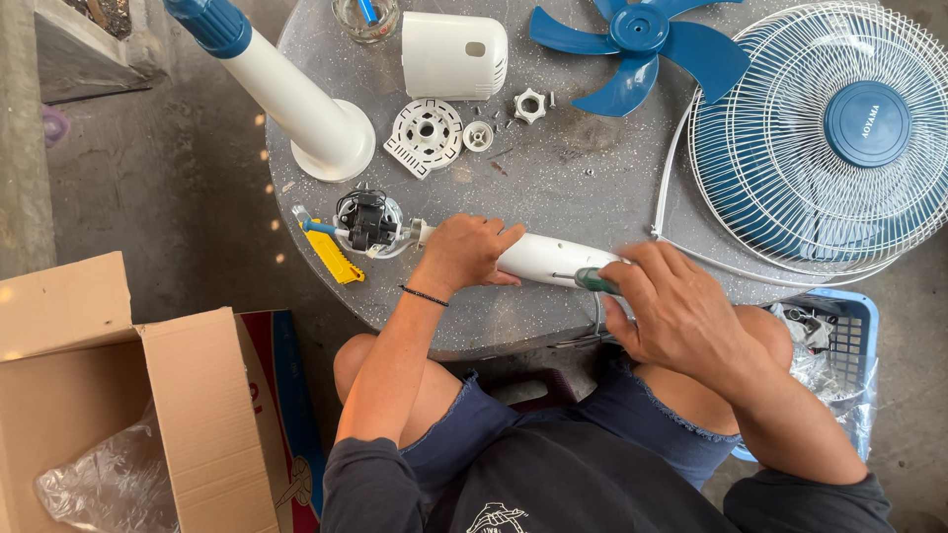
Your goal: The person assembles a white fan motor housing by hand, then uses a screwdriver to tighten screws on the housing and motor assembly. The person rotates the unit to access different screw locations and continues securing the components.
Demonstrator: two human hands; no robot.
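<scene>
Round grey table (553, 183) on a concrete floor, seen from my head camera: my left hand (464, 254) is clamped over the white fan neck (538, 259) lying along the near edge, fingers curled on top, pinning it. My right hand (681, 311) closes around a green-handled screwdriver (595, 281), its tip against the neck just right of my left fingers. Best done, I judge, with the tool square and the neck held flat. Motor (367, 222) sits at the neck's left end; blue blade (637, 44) and wire guard (825, 133) lie far right.
</scene>
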